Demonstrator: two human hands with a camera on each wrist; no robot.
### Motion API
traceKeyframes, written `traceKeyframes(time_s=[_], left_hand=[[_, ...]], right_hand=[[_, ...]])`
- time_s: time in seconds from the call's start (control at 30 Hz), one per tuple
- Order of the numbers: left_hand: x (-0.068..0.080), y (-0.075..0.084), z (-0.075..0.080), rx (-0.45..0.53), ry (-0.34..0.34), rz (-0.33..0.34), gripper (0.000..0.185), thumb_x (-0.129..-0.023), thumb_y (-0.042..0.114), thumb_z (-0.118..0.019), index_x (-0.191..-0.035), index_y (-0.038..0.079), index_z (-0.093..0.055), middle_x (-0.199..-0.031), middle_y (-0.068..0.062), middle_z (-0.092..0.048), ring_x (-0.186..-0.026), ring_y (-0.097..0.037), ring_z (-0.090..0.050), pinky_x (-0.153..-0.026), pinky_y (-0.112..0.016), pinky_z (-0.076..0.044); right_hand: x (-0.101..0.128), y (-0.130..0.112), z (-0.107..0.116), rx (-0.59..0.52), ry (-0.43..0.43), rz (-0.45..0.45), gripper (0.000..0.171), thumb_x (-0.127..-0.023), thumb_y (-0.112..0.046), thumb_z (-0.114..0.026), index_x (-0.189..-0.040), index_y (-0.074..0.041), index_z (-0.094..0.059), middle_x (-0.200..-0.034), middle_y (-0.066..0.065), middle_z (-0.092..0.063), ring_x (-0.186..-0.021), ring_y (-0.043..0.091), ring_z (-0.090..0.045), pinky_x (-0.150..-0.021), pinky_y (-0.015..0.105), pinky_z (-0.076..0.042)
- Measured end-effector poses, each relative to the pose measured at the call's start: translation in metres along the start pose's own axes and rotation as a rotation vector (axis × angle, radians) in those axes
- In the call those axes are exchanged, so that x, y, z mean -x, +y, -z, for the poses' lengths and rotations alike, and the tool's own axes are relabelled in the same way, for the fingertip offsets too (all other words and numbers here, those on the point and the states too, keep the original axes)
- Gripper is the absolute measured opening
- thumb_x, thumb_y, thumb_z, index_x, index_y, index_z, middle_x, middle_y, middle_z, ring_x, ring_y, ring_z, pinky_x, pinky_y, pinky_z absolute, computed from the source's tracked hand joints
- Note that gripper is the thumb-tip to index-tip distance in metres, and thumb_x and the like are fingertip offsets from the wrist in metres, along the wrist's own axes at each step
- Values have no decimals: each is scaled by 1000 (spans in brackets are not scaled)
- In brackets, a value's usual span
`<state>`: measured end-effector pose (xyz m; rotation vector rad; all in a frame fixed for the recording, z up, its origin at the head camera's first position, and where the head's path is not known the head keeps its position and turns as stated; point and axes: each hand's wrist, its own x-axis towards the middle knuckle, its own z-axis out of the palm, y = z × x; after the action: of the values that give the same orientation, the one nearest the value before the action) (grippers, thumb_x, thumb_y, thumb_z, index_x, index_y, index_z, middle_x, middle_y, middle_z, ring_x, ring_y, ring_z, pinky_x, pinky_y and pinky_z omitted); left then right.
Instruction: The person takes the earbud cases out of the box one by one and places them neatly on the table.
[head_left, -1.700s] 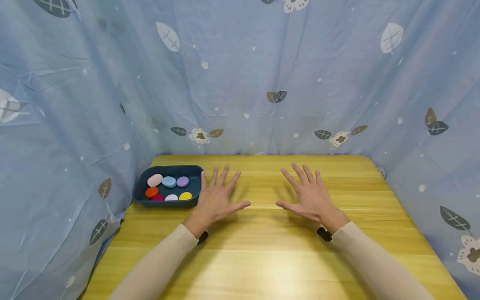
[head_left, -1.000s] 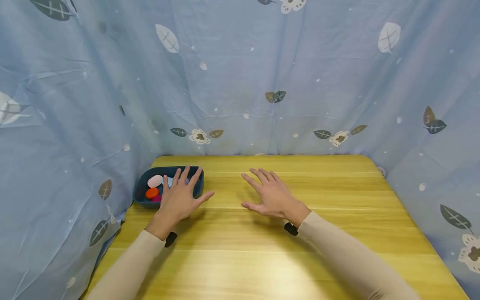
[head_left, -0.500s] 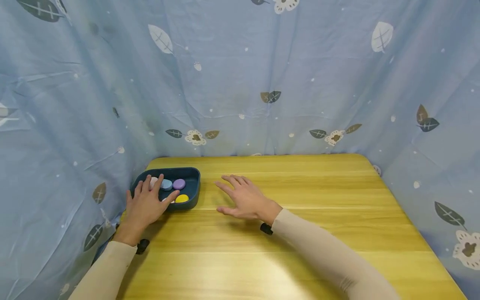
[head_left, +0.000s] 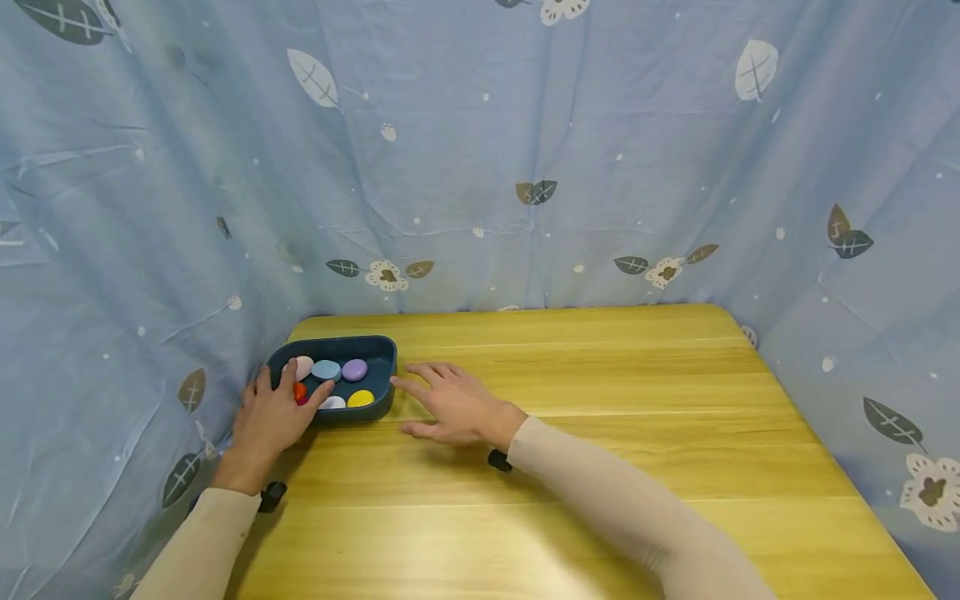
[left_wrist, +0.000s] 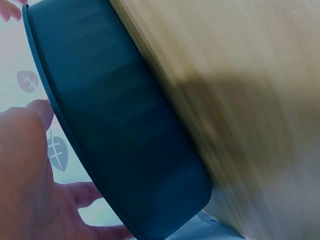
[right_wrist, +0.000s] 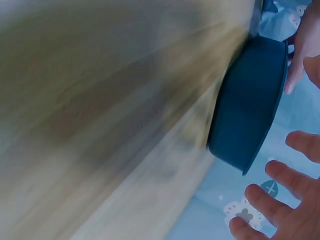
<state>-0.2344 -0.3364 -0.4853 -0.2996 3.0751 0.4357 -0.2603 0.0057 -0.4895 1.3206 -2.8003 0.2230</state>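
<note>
A dark blue tray (head_left: 381, 357) stands at the table's back left, holding several smooth rounded pieces. Among them are a light blue piece (head_left: 326, 371), a purple piece (head_left: 355, 370), a yellow piece (head_left: 361, 398) and a white piece (head_left: 333, 402). My left hand (head_left: 264, 421) lies over the tray's left end, partly covering a red piece (head_left: 300, 392). In the left wrist view, its thumb and fingers reach the rim of the tray (left_wrist: 115, 120). My right hand (head_left: 457, 408) hovers beside the tray's right end, fingers spread; the right wrist view shows a gap before the tray (right_wrist: 252, 100).
The wooden table (head_left: 600, 467) stretches away to the right and front. A blue patterned curtain (head_left: 450, 167) hangs behind it and down both sides, close to the tray's left end. Each wrist carries a small black camera.
Both hands have moved left. The left hand has passed across the tray to its left end, and the right hand has come up to its right end. The tray stays in place on the table.
</note>
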Motion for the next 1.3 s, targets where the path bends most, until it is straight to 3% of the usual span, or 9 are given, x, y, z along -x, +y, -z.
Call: traceKeyframes(time_s=[0.23, 0.57, 0.93, 1.3], left_hand=[[1, 2, 0, -2, 5, 11, 112, -112, 81, -52, -183, 0, -21, -181, -53, -7, -162, -77, -19, -130, -90, -33], [3, -1, 1, 8, 0, 2, 110, -113, 76, -56, -183, -1, -21, -181, -52, -6, -162, -76, -18, -130, -90, -31], [3, -4, 3, 21, 4, -41, 124, -110, 78, -60, -181, -12, -13, -181, -51, -10, -162, -75, -20, -131, -89, -31], [3, -5, 5, 24, -44, -92, 139, -103, 86, -64, -178, -19, -13, -183, -48, -15, -163, -72, -26, -134, -86, -30]], right_hand=[[-9, -7, -9, -14, -27, 52, 75, -121, -68, -48, -186, -35, -33, -193, 3, -33, -174, 32, -44, -145, 52, -36], [-16, -10, -14, 30, -30, 75, 70, -123, -64, -45, -185, -33, -37, -194, 5, -32, -176, 30, -42, -145, 51, -37], [-12, -5, -7, 6, -37, 58, 66, -124, -61, -45, -182, -29, -43, -192, 6, -37, -176, 31, -41, -146, 50, -34], [-3, 1, -4, -18, -2, 25, 56, -123, -54, -56, -171, -26, -59, -184, 7, -49, -170, 31, -50, -145, 48, -38]])
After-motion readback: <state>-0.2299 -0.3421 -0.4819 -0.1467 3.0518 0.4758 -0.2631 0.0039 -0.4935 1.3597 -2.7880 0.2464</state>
